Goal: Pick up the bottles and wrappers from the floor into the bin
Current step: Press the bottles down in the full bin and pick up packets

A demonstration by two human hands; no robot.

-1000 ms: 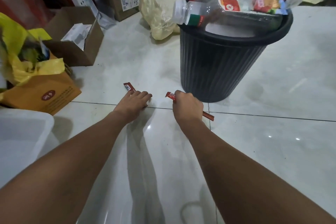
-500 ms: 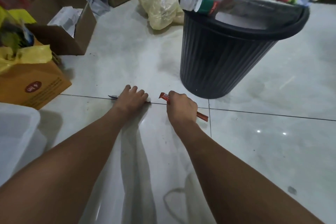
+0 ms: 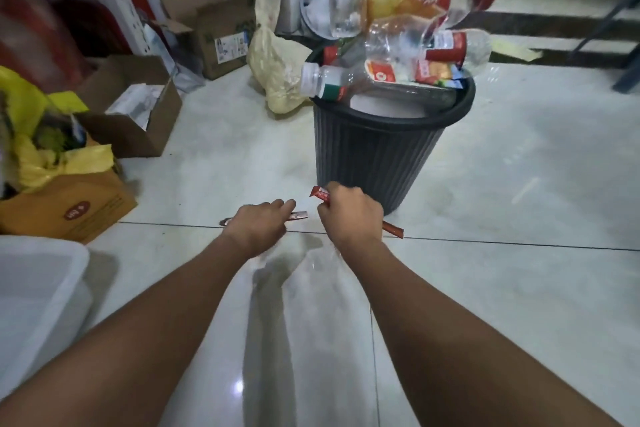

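Note:
A black ribbed bin [image 3: 377, 156] stands on the tiled floor, heaped with clear plastic bottles [image 3: 398, 31] and wrappers that rise above its rim. Just in front of its base, my right hand [image 3: 349, 215] is closed around a long red wrapper [image 3: 320, 193]; both wrapper ends stick out past the fist. My left hand [image 3: 258, 224] is beside it, fingers closed on a second thin red wrapper [image 3: 298, 216], whose ends show on either side of the hand.
Open cardboard boxes [image 3: 138, 121] and a yellow plastic bag [image 3: 52, 159] crowd the left side. A white plastic tub [image 3: 34, 295] sits at the near left. A pale bag [image 3: 277, 76] leans behind the bin. Dark furniture legs [image 3: 620, 28] stand at the far right.
My left hand has closed on the second wrapper and lifted it off the floor. Both hands have risen slightly. The camera has tilted up, showing more of the bin.

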